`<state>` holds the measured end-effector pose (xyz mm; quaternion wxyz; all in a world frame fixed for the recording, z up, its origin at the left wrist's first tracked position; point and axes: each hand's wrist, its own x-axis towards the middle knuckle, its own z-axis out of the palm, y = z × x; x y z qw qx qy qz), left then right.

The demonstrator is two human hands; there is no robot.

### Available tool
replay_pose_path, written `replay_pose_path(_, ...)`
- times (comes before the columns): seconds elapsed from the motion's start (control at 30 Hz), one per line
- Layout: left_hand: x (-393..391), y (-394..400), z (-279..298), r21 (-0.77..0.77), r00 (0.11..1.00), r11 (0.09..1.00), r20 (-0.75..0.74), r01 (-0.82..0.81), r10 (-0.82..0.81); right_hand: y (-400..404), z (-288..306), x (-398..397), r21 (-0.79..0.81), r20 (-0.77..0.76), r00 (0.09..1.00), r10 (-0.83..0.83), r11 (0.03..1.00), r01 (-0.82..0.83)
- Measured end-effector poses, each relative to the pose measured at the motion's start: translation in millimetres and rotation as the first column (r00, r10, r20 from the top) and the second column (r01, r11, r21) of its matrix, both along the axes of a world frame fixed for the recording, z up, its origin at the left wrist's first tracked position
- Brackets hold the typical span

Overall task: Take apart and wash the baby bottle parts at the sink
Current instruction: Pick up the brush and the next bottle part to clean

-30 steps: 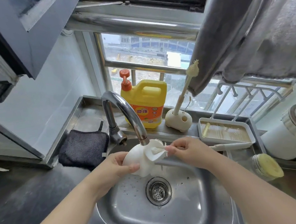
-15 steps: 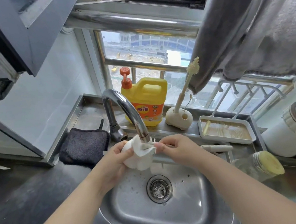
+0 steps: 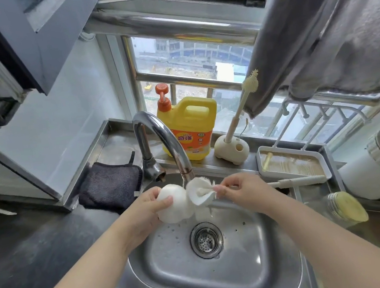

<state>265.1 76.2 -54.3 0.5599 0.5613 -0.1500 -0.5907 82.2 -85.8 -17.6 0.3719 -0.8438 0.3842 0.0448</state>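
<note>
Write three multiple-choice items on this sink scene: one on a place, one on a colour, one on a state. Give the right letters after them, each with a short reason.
1. Where does the dark cloth lie?
A. on the counter left of the tap
B. in the sink basin
C. over the window bar

2. What colour is the pump top of the detergent jug?
A. blue
B. orange
C. white

3. What is the right hand doing?
A. resting flat on the counter
B. turning the tap
C. pinching a small brush at the white bottle part

Key: 1 A, the cloth sits on the steel ledge beside the tap. 2 B, the pump above the yellow jug is orange. 3 C, its fingers pinch the small brush at the white bottle part, which the left hand holds under the spout.
</note>
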Motion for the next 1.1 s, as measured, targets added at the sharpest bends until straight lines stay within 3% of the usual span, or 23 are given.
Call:
replay_pose_path(0.1,-7.9,-9.5,4.1,-0.005,0.982,0.992,-0.144,-0.125,0.123,2.3,3.1,7.9,0.061,0.12,0.991,-0.052,0.997,0.045)
replay_pose_path(0.23,-11.1,-15.2,10.4,0.098,0.937,0.967,-0.24,-0.236,0.253,11.4,-9.4,7.7,0.06,0.11,0.994,0.029,0.998,-0.036)
replay_pose_path(0.4,-7.0,-10.2,12.3,0.136,0.945,0.971,-0.238,-0.195,0.223,-2.6,0.3,1.1,0.071,0.144,0.988,-0.054,0.997,0.044)
replay_pose_path(0.5,-12.2,-14.6,15.4,0.089,0.955,0.98,-0.223,-0.18,0.195,7.5,0.6,8.7,0.083,0.167,0.986,0.01,0.996,-0.024)
replay_pose_path(0.6,-8.2,-10.8,14.9,0.063,0.964,0.981,-0.185,-0.183,0.192,9.5,-3.4,0.8,0.026,0.084,0.995,0.058,0.998,-0.06)
replay_pose_path(0.7,-3.6,-7.2,11.1,0.038,0.972,0.99,-0.188,-0.136,0.141,1.8,4.5,-3.8,0.034,0.104,0.994,-0.024,0.999,0.02)
replay_pose_path(0.8,-7.1,-10.1,11.5,0.023,0.99,0.998,-0.126,-0.066,0.069,5.1,11.1,4.8,0.059,0.146,0.989,-0.034,0.998,0.025)
replay_pose_path(0.93,-9.8,-9.8,8.4,-0.026,0.998,0.997,-0.02,-0.066,0.065,6.4,4.1,1.9,0.009,0.065,0.997,0.029,1.0,-0.029)
replay_pose_path(1.1,-11.6,-2.2,1.6,-0.066,0.938,0.981,0.31,0.184,-0.155,2.1,10.0,-0.5,-0.011,0.068,0.997,-0.029,0.999,0.03)
